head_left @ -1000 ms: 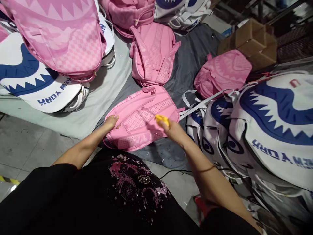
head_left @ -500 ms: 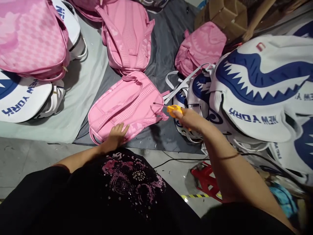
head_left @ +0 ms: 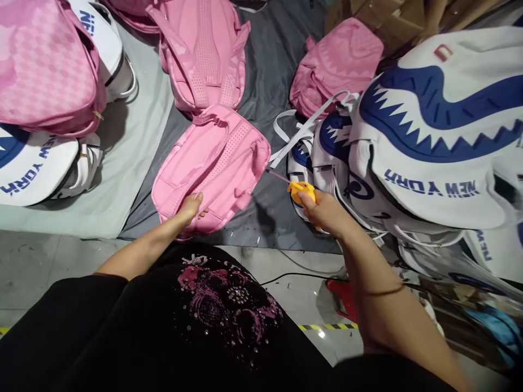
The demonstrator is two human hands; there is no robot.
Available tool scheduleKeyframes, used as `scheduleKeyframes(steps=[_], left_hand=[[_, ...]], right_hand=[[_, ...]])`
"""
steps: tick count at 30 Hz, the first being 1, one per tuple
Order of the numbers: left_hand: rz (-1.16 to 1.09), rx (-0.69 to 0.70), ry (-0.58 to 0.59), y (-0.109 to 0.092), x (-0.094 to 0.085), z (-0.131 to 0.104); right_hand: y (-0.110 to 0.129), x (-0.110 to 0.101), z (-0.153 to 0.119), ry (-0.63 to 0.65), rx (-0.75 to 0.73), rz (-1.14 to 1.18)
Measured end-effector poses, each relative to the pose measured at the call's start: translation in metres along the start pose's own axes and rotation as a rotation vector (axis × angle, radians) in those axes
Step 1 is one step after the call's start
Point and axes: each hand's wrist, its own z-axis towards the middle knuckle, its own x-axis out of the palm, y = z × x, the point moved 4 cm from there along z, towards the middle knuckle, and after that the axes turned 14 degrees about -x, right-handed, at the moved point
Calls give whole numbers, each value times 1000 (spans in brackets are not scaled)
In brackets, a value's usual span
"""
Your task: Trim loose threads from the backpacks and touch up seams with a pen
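On grey cloth (head_left: 272,65) | pink backpack (head_left: 220,179), contents hidden | left grip (head_left: 190,211) pinching it | right grip (head_left: 324,211) clasping yellow tool (head_left: 300,190)

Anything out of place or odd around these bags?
Slightly: a loose white strap juts from the white backpacks toward the pink backpack, and a black cord trails across the floor, a possible snag. No spill visible.

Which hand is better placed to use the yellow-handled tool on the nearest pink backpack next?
Right, I'd say: the right hand holds the yellow-handled tool, thin shaft pointing toward the nearest pink backpack. The left hand is on that backpack, so could steady it.
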Motion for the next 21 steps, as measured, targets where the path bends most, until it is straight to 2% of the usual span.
scheduleKeyframes(steps=[1, 3, 5, 7, 8, 10, 11, 13, 14, 15, 16, 17, 19, 21], left_hand=[[132, 117, -91, -3, 7, -6], [534, 355, -311, -10, 23, -20], [904, 490, -458, -12, 42, -29], [1059, 505, -451, -10, 50, -34], [1081, 522, -409, -10, 50, -37], [1037, 624, -302, -13, 35, -49], [950, 695, -281, -17, 20, -57], [625, 785, -356, -29, -24, -72], [410, 735, -419, -34, -51, -74], [188, 608, -458, -37, -75, -71], [-18, 427, -441, -36, -94, -64], [-187, 224, -363, -35, -106, -54], [-411, -106, -130, -32, -110, -33], [-515, -235, 63, -33, -102, -18]], right_hand=[[3, -1, 3, 7, -41, -21], [8, -3, 5, 64, -126, -44], [10, -7, 5, 4, -182, -91], [8, -8, 2, -81, -204, -159], [6, -4, 0, -69, -210, -183], [-3, 13, -6, -6, -189, -217], [-8, 24, -11, 6, -167, -226], [-18, 51, -25, -2, -128, -209], [-21, 68, -33, 5, -126, -181], [-23, 85, -42, 24, -134, -148], [-23, 102, -50, 46, -142, -121], [-22, 118, -59, 65, -143, -108], [-19, 147, -71, 96, -116, -129], [-14, 171, -76, 128, -49, -191]])
